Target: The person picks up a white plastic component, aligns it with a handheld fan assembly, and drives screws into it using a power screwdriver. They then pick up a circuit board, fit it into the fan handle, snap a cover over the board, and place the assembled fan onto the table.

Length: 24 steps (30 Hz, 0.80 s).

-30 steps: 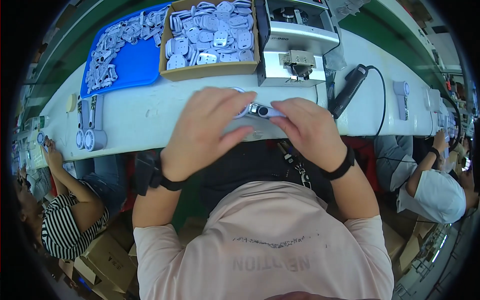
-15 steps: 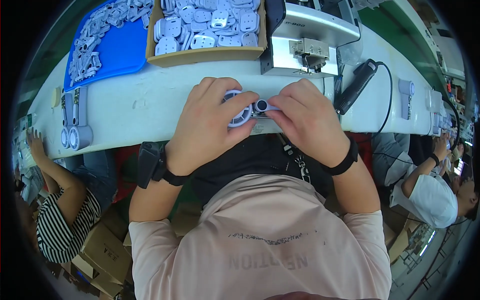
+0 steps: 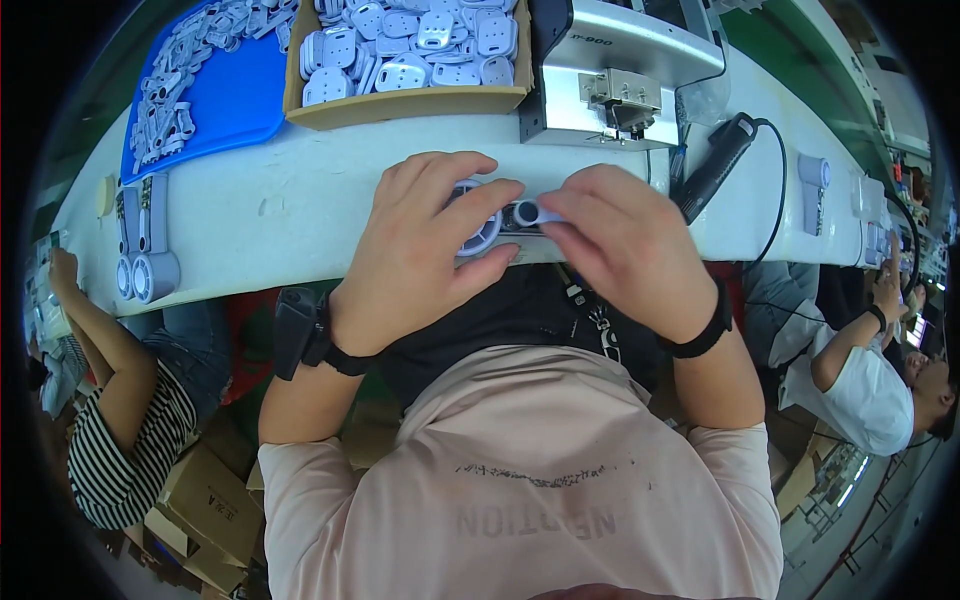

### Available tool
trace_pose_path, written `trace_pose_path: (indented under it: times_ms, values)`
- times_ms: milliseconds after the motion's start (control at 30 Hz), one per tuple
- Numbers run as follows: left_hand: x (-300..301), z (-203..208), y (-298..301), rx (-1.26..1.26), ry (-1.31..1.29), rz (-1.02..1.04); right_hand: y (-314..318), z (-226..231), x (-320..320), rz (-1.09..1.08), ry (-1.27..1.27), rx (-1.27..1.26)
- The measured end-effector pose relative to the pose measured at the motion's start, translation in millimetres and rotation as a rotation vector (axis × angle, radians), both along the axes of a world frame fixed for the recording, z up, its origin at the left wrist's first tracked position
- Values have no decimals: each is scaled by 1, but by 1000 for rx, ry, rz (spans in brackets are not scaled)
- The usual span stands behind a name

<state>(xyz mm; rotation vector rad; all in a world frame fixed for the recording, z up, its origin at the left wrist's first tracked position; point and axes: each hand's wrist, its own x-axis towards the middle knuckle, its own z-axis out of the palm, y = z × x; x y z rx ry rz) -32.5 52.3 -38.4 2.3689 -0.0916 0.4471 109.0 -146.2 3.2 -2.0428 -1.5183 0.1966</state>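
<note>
My left hand (image 3: 420, 240) is closed around a pale lavender round housing (image 3: 484, 236) with an open, spoked face, at the near edge of the table. Between thumb and fingers, my right hand (image 3: 635, 245) pinches a small pale part (image 3: 528, 212) whose round end has a dark centre. That end lies over a narrow, dark-and-metal section next to the round housing. My fingers hide much of both pieces, so whether they are joined I cannot tell.
A cardboard box (image 3: 410, 106) of white square covers and a blue tray (image 3: 235, 110) of small parts stand behind. Nearby are a silver machine (image 3: 560, 110), a black handheld tool (image 3: 715, 165) with a cable, and long-handled round units (image 3: 155, 275). Co-workers sit on both sides.
My right hand has shifted slightly right and tilted the small part, its tail now raised. The left hand keeps its hold, with its index finger slightly farther right.
</note>
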Motion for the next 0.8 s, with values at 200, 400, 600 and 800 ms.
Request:
trace_pose_path:
  times_ms: [200,400,600,800]
  values:
    - [4,-5,-4,8,-31,-6,8,-2,-5,78,-121,-38]
    - [4,-3,-6,21,-41,-11,6,-16,0,91,-70,8]
    - [3,-4,-5,32,-37,-34,-2,-11,5,67,-33,-13]
    - [6,-5,-7,29,-41,-21,-8,-12,12,104,-24,-39]
